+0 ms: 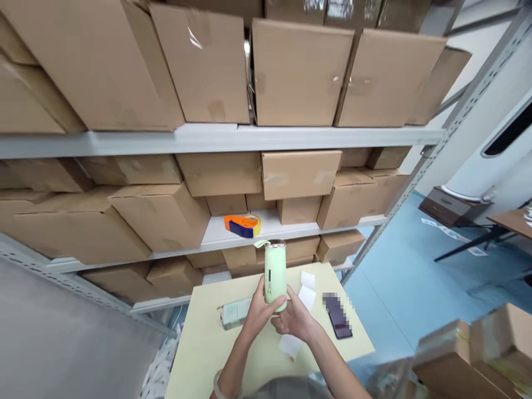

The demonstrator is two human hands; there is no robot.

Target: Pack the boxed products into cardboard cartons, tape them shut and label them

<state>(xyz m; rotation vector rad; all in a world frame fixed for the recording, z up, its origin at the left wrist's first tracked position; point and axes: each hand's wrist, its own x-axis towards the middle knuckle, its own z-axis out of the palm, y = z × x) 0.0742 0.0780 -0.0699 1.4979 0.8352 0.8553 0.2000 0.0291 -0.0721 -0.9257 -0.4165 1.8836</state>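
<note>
A mint-green tumbler (275, 269) with dark lettering and a small strap at its top stands upright in the air above the table. My left hand (258, 311) wraps its lower left side, with the thumb across the front near the base. From the right, my right hand (296, 320) closes around the bottom of the tumbler with curled fingers; some fingertips are hidden. Behind my left hand a pale green box (235, 313) lies on the table. White paper slips (307, 293) lie to the right of the tumbler and below my right hand.
The pale yellow table (199, 343) stands against a metal shelf (266, 138) stacked with cardboard boxes (301, 72). An orange and blue tape dispenser (241, 226) sits on the middle shelf. A dark phone (338, 317) lies at the table's right. More cartons (444, 354) stand at lower right.
</note>
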